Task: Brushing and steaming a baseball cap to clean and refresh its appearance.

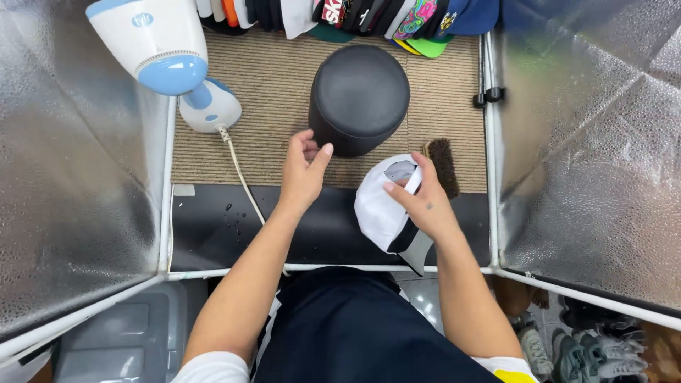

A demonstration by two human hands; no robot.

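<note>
A white cap held beside a black dome-shaped form, inside a foil-walled work bay.

The right hand [420, 201] pinches the white cap [383, 206] by its rim, thumb inside, just right of and below the black form [359, 98]. The left hand [303, 172], fingers loosely curled and holding nothing, touches the form's lower left edge. A brown brush [444, 164] lies right of the form, behind the cap. A white-and-blue steamer [170, 53] stands left of it, its cord trailing down. Above the form runs a row of stacked caps [355, 14] in many colours.
</note>
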